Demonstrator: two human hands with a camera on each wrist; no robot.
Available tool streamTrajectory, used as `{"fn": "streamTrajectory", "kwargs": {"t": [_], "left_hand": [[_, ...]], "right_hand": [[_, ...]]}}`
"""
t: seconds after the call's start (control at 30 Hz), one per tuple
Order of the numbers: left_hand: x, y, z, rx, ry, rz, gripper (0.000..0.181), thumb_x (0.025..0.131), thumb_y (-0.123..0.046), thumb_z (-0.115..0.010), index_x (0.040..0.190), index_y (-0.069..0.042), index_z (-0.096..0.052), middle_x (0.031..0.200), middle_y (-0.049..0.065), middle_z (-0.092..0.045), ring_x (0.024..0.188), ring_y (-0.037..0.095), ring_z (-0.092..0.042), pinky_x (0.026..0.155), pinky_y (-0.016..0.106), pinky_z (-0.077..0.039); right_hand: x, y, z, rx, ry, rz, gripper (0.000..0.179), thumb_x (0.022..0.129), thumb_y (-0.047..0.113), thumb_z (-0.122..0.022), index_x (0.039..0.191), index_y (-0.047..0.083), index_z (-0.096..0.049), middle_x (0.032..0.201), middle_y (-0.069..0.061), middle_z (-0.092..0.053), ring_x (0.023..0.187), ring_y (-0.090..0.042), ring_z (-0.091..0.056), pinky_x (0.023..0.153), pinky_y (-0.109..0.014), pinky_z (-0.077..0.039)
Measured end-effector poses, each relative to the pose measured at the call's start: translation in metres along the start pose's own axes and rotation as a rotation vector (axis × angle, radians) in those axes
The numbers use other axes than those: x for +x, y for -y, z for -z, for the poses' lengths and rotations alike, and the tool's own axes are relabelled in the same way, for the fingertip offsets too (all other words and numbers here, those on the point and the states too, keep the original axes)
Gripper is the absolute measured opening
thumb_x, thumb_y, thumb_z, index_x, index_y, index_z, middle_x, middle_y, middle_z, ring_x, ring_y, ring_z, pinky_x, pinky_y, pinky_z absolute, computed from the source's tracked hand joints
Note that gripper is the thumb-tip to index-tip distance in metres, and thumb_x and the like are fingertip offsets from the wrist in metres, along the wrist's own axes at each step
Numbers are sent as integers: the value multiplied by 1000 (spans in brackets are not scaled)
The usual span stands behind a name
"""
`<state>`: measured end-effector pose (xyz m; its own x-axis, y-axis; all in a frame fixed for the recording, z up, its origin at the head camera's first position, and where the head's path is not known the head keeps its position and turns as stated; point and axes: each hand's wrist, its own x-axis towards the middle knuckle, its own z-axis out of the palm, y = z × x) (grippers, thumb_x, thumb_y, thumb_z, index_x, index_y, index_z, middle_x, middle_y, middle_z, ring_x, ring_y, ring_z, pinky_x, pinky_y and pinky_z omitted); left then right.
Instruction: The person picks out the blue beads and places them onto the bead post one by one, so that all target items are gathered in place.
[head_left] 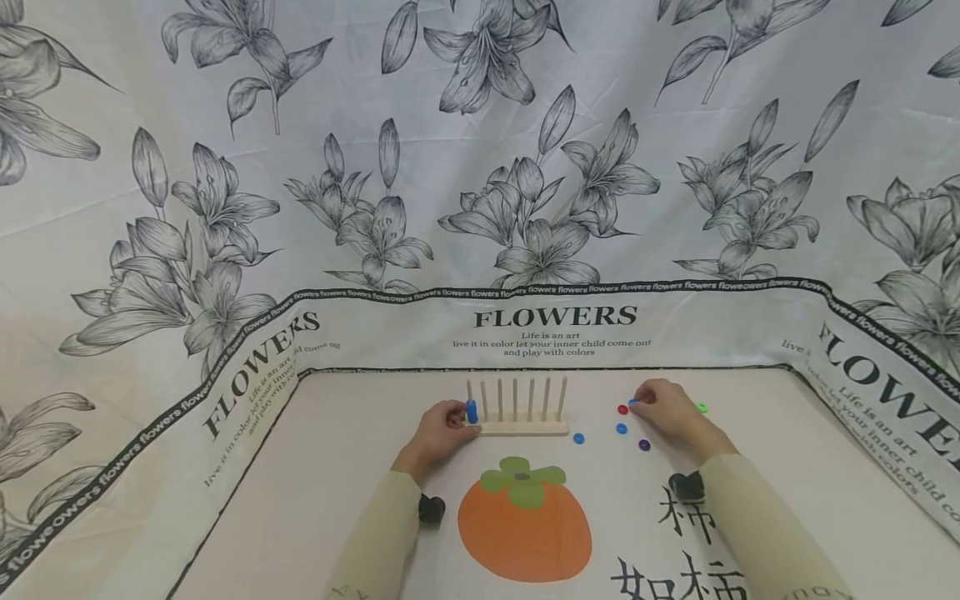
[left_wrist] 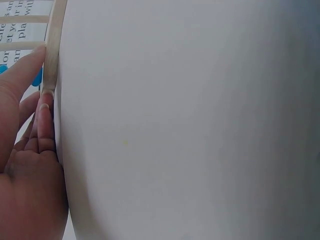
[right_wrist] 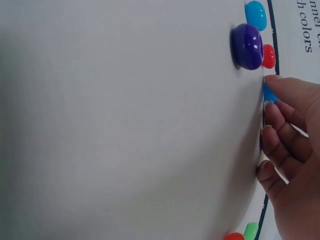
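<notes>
Blue rings (head_left: 471, 412) sit on just the leftmost peg (head_left: 469, 388); six other pegs (head_left: 515, 401) on my wooden rack (head_left: 525, 428) look bare, so early days imo. Left hand (head_left: 435, 432) grips its end, right hand (head_left: 670, 413) pinches another blue ring (right_wrist: 270, 93), loose rings (head_left: 622, 428) left nearby.

Right hand (head_left: 667, 412): fingers cover most of the blue bead (right_wrist: 269, 93). Rack (head_left: 525, 428): left end of base covered by left hand (head_left: 435, 429) in the head view; cut off in the left wrist view. Blue stack (head_left: 472, 412): bead count too small to tell. Lower red bead (right_wrist: 234, 236): cut off by bottom edge, right wrist view.
</notes>
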<state>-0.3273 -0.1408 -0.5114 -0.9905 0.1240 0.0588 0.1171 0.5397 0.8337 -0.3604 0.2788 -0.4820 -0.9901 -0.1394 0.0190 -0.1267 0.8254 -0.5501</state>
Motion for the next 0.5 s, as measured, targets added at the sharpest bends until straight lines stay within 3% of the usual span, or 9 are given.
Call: {"fn": "streamTrajectory", "kwargs": {"t": [0.27, 0.5], "left_hand": [[0, -3, -1, 8, -3, 20, 50, 89, -20, -81, 128, 3, -62, 101, 7, -62, 91, 19, -55, 86, 38, -50], [-2, -4, 0, 6, -8, 23, 49, 88, -19, -81, 127, 4, -62, 100, 8, -62, 90, 19, -55, 86, 38, -50]], "right_hand": [[-1, -7, 4, 7, -10, -8, 28, 97, 21, -69, 112, -3, -65, 103, -15, -67, 95, -30, -63, 87, -49, -52], [-6, -1, 10, 23, -12, -27, 31, 98, 20, -67, 118, -3, -63, 110, -18, -66, 101, -32, -63, 90, -50, -52]]}}
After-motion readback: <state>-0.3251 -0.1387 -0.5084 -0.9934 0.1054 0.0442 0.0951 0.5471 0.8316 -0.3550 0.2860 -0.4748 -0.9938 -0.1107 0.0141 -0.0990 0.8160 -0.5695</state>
